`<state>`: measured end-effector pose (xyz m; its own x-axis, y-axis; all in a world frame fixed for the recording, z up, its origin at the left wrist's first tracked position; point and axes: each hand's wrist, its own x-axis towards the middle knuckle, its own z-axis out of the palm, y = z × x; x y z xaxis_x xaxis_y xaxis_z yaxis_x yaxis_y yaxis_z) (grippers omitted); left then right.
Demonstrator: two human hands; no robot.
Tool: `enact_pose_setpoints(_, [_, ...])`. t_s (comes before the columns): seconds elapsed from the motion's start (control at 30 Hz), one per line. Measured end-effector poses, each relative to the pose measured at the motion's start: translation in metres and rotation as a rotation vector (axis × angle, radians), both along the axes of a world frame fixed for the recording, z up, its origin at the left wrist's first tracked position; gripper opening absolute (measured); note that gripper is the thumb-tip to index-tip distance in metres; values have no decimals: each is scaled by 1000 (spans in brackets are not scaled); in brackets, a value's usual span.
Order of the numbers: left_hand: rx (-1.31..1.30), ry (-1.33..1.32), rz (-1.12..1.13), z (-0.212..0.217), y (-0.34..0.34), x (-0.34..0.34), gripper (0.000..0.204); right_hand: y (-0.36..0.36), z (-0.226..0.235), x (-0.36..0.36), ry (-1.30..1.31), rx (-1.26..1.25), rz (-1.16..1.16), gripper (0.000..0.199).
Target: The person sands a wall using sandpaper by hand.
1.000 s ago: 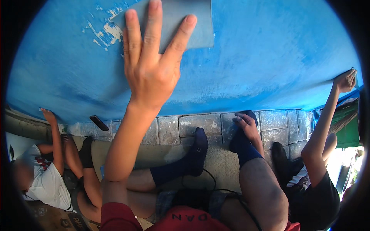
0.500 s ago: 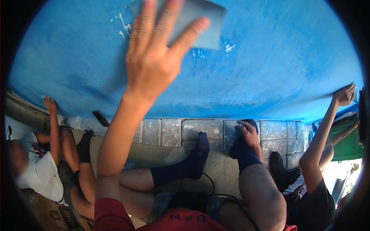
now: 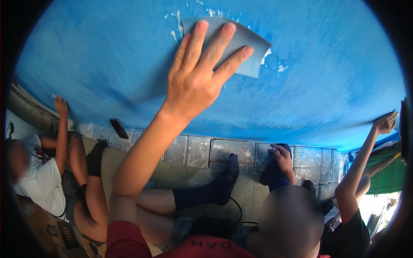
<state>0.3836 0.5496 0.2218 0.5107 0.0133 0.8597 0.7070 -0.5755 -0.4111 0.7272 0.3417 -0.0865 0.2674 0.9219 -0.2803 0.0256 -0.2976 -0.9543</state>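
My left hand (image 3: pixel 195 81) presses a grey sheet of sandpaper (image 3: pixel 247 47) against the blue painted wall (image 3: pixel 116 77). Its fingers are spread over the sheet, and the sheet's right corner lifts slightly off the wall. White chipped spots (image 3: pixel 282 69) show in the paint around the sheet. Low by the foot of the wall, my right hand (image 3: pixel 282 158) rests at my dark-socked right foot (image 3: pixel 270 176). Its fingers are loosely bent and apart, with nothing seen in them. A blurred round patch covers my right knee.
A phone (image 3: pixel 118 128) leans near the wall's base, on the grey paving blocks (image 3: pixel 232 151). One person in white (image 3: pixel 45 185) sits at left, hand on the wall; another person's hand (image 3: pixel 386 123) touches it at right. Cardboard (image 3: pixel 38 219) lies lower left.
My left hand and the sandpaper have come lower and to the right across the picture. The view has also shifted a little. My right hand stays by the foot.
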Motion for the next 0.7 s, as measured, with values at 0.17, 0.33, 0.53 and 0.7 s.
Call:
enact_pose_setpoints(0.17, [-133,-117,-68,19,-20,19,61,-2,2,1,5,-14,12,37])
enact_pose_setpoints(0.33, [-109,-115,-72,0,-9,10,57,-1,-7,0,54,1,-11,40])
enact_pose_setpoints(0.53, [-96,-135,-81,-7,-9,31,58,-1,3,-3,-4,-28,-24,38])
enact_pose_setpoints(0.7, [-68,-188,-150,9,-13,54,51,0,6,-1,-2,-11,-22,36])
